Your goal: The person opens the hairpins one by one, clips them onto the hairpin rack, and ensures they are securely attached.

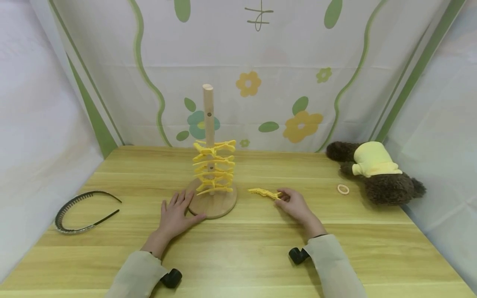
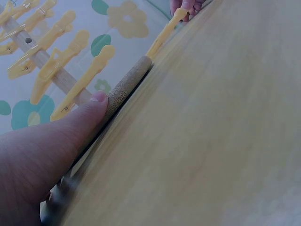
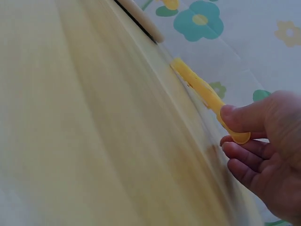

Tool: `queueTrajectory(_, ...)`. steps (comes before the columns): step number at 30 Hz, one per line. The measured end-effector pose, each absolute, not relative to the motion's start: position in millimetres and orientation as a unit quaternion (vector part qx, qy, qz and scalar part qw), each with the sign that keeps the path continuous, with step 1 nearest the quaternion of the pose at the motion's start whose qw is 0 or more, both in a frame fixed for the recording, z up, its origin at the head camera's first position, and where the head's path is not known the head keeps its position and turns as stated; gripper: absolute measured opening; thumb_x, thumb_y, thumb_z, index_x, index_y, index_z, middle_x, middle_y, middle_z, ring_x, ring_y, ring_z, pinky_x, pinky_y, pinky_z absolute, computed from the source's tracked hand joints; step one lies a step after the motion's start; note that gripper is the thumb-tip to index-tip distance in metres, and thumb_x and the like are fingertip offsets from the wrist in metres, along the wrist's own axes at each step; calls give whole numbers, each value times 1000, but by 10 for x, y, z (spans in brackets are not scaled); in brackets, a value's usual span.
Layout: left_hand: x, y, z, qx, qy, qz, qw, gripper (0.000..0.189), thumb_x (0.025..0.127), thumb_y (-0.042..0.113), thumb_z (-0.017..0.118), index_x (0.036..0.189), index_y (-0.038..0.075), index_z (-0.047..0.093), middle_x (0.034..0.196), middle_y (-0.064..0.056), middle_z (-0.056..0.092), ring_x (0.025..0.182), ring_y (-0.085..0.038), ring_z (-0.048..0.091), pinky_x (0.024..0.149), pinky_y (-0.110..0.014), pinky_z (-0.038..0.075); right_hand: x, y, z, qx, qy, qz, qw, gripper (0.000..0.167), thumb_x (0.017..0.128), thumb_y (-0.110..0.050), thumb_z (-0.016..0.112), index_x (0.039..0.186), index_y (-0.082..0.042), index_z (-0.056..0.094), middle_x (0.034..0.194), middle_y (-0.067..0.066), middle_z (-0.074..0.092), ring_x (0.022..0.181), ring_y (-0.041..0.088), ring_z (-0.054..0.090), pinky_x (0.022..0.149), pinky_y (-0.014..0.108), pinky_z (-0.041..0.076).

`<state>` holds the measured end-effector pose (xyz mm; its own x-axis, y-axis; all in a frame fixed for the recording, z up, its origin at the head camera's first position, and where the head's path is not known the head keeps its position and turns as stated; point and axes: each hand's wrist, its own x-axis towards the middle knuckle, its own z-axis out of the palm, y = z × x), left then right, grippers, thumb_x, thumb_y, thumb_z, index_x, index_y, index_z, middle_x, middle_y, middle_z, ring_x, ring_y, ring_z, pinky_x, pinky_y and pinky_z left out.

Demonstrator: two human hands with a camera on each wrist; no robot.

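Note:
A wooden post stand (image 1: 209, 120) with a round base (image 1: 218, 210) carries several yellow plastic pieces (image 1: 215, 161), stacked one above another around the post. My left hand (image 1: 176, 219) rests at the base's left front edge, fingers spread; its thumb (image 2: 89, 113) touches the rim in the left wrist view. To the right of the stand, my right hand (image 1: 296, 205) pinches one long, thin yellow plastic piece (image 1: 263, 193) by its near end. In the right wrist view, thumb and fingers grip the rounded end of that yellow piece (image 3: 200, 87), its far end pointing toward the base.
A black toothed headband (image 1: 71, 203) lies at the left of the wooden table (image 1: 238, 260). A brown plush toy in a yellow shirt (image 1: 376, 159) lies at the right, with a small pale ring (image 1: 343, 189) beside it. A patterned curtain (image 1: 275, 62) stands behind.

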<state>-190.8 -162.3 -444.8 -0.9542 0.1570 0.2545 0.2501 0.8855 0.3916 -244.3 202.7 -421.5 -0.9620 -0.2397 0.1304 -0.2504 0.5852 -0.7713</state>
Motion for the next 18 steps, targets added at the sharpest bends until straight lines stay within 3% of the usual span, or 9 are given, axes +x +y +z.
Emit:
queueTrajectory(6,-1915,-1622,-4464,-105,-965,-214,112,87,69,66,50,134,11,33,135,-20,27,122,-40,17,89,-61,2,-2479,2121,-3999,174,-900,400,13,35,84,-10,56,114,7,50,100,18,55,87,27,53,72,38,44)
queueTrajectory(12,-1916,-1622,-4460,-104,-965,-213,112,87,69,67,50,134,11,33,134,-20,28,122,-40,18,89,-61,2,-2665,2186,-3584,206,-901,372,89,31,83,-11,59,107,8,55,86,16,59,73,24,55,62,34,45)
queueTrajectory(18,-1907,-1619,-4446,-104,-965,-216,109,88,69,67,50,134,10,33,135,-20,27,122,-40,18,89,-61,2,-2818,2054,-2947,254,-886,372,108,26,82,-10,59,101,8,59,74,12,58,60,18,46,51,26,39)
